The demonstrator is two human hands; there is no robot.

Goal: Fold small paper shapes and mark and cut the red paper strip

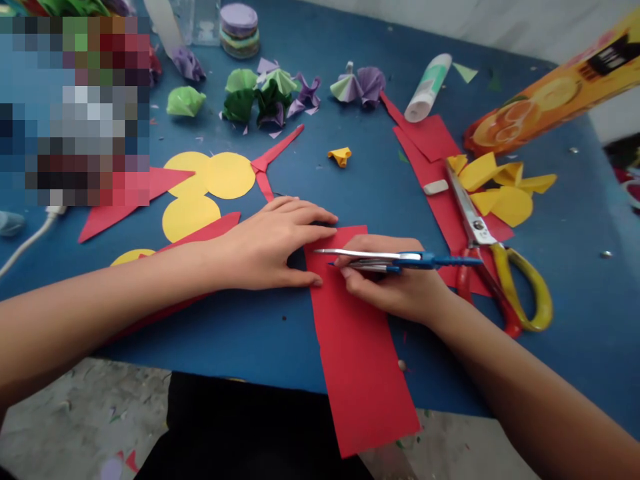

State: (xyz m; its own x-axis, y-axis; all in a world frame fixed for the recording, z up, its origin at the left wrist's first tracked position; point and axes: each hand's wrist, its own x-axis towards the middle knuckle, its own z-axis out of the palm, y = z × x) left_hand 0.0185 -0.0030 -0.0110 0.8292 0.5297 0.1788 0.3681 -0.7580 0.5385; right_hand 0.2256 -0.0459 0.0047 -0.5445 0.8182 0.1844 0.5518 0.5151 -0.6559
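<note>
A long strip of red paper (357,347) lies across the table's front edge, its near end sticking out over it. My left hand (277,243) is open and flat, fingertips and thumb at the strip's upper left edge. Over the strip, my right hand (395,277) is closed around a blue and silver drawing compass (415,259). The compass lies nearly level, its silver leg pointing left above the paper. Whether a tip touches the paper I cannot tell. Yellow paper circles (231,176) and a folded red paper piece (265,163) lie beyond my left hand.
Scissors (477,227) with red and yellow handles rest on red paper at the right, beside yellow scraps (515,203) and an eraser (436,187). A glue stick (429,87), an orange canister (540,87) and folded green and purple paper (265,97) are farther back.
</note>
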